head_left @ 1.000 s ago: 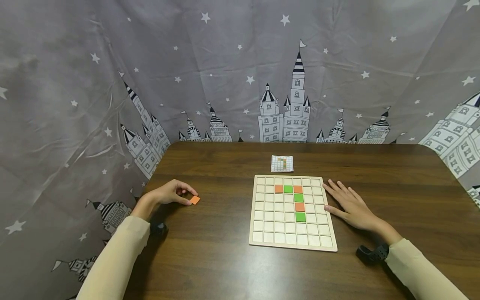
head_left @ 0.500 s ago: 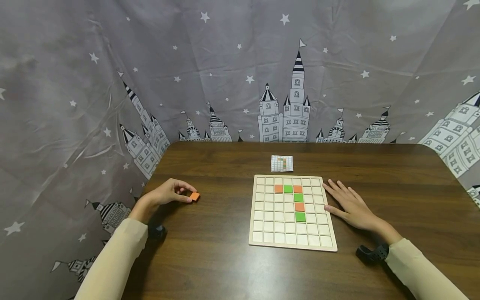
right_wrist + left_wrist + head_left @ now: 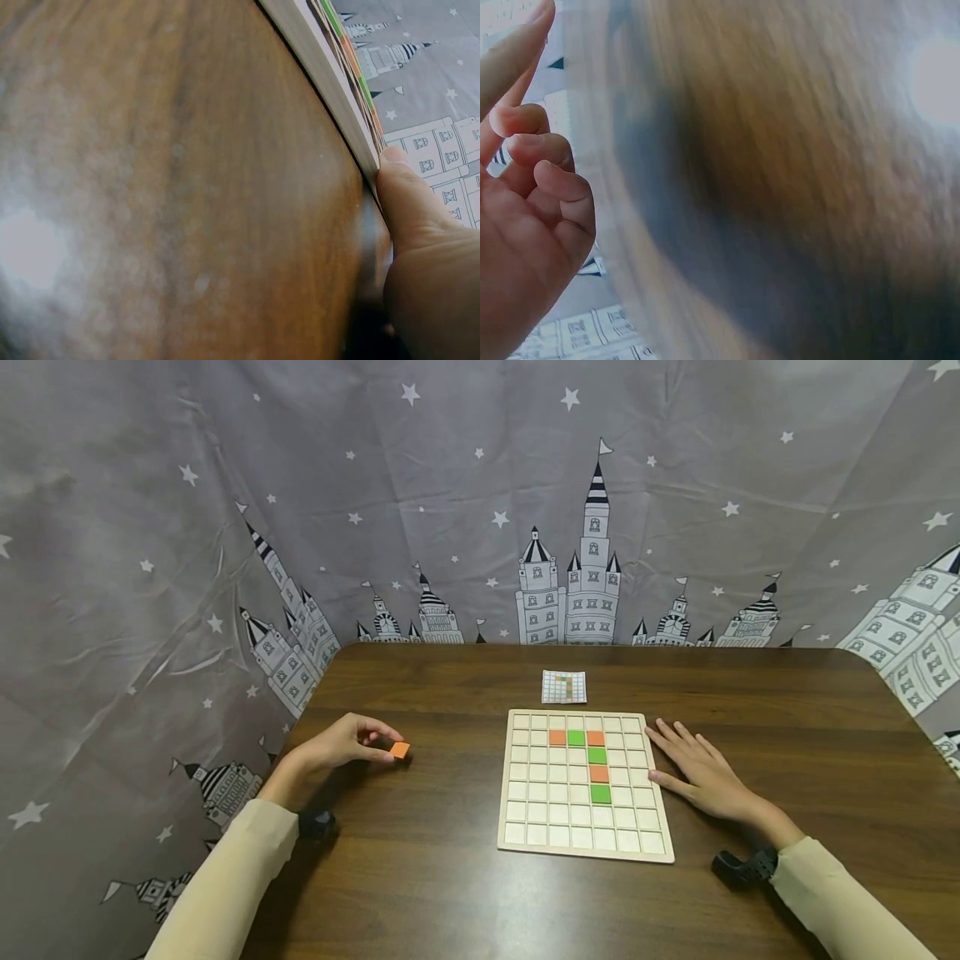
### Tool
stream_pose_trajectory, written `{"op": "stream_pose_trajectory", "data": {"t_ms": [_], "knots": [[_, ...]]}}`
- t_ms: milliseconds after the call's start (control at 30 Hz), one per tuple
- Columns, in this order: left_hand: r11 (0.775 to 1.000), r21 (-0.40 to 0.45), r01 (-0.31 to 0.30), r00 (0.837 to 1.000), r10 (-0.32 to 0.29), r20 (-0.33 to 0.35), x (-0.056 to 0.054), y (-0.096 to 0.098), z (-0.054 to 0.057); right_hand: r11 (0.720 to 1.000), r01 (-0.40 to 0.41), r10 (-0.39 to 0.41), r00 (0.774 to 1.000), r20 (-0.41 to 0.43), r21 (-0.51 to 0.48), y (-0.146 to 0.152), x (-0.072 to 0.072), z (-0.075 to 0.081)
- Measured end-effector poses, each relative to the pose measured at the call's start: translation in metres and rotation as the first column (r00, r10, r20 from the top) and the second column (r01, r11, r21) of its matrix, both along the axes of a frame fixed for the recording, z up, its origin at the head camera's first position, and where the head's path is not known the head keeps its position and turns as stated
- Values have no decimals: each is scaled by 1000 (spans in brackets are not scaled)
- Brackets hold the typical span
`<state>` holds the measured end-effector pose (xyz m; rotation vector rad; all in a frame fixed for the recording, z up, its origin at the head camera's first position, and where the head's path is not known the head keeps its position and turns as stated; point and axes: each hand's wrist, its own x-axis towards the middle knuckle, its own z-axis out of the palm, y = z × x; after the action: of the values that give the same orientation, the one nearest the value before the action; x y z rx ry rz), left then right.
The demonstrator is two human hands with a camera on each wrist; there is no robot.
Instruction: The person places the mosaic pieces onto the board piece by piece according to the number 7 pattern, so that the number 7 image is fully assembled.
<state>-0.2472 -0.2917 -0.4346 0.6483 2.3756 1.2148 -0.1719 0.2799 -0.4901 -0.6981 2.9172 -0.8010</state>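
Between thumb and fingertips, my left hand [image 3: 351, 741] pinches an orange square tile [image 3: 400, 750] at the left of the table, with a shadow beneath the tile. In the left wrist view the left hand [image 3: 532, 202] shows its other fingers curled, and the tile is out of sight. A wooden grid board [image 3: 525, 841] lies right of centre, with orange tiles and green tiles [image 3: 601, 793] in some cells. My right hand [image 3: 701, 777] lies with spread fingers at the board's right edge. The right wrist view has its thumb [image 3: 409, 187] touching the board's side [image 3: 330, 82].
Behind the board lies a small printed card [image 3: 564, 687] with a coloured grid pattern. Everything rests on a dark wooden table [image 3: 450, 893]. A grey curtain [image 3: 435, 460] with castles and stars hangs along the back and left side.
The left hand has lifted the orange tile slightly and shifted it a little to the right. The right hand and the board have stayed where they were.
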Motion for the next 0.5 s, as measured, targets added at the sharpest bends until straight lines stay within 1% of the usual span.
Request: {"op": "stream_pose_trajectory", "data": {"t_ms": [167,267,500], "knots": [[999,11,30,999,-30,-14,1,10,4,1000,-1,1,1000,-1,-1,0,0,0],[999,20,43,999,-42,-10,2,17,7,1000,-2,2,1000,-3,-1,0,0,0],[998,-18,64,997,-64,-44,8,33,15,1000,-3,3,1000,0,-7,1,0,0]]}}
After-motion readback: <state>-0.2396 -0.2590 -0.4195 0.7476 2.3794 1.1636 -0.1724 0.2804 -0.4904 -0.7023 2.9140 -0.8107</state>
